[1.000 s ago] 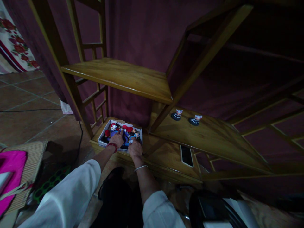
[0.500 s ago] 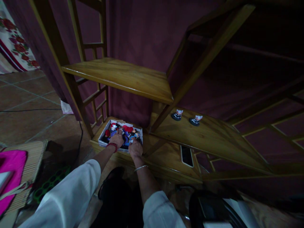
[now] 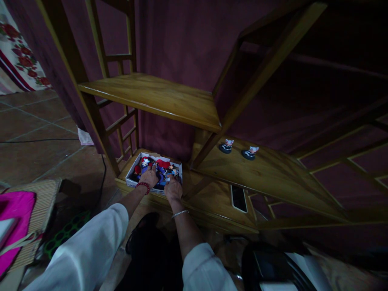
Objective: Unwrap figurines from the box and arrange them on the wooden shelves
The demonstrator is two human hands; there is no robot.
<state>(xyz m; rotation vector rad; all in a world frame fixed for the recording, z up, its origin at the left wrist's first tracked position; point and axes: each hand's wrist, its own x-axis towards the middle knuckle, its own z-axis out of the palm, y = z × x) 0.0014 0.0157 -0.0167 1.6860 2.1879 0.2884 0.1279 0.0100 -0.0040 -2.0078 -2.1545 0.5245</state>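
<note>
The box (image 3: 130, 184) sits on the low shelf (image 3: 201, 199), long axis running left to right. Our left hand (image 3: 149, 178) and right hand (image 3: 173, 189) reach among its figures (image 3: 146, 162); we cannot tell if they grip. Neither visibly shifts from before.

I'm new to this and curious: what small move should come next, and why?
Perhaps the right grip should lift one figurine from the box: it reaches in among several, and two other figurines stand upright on the shelf alongside.
</note>
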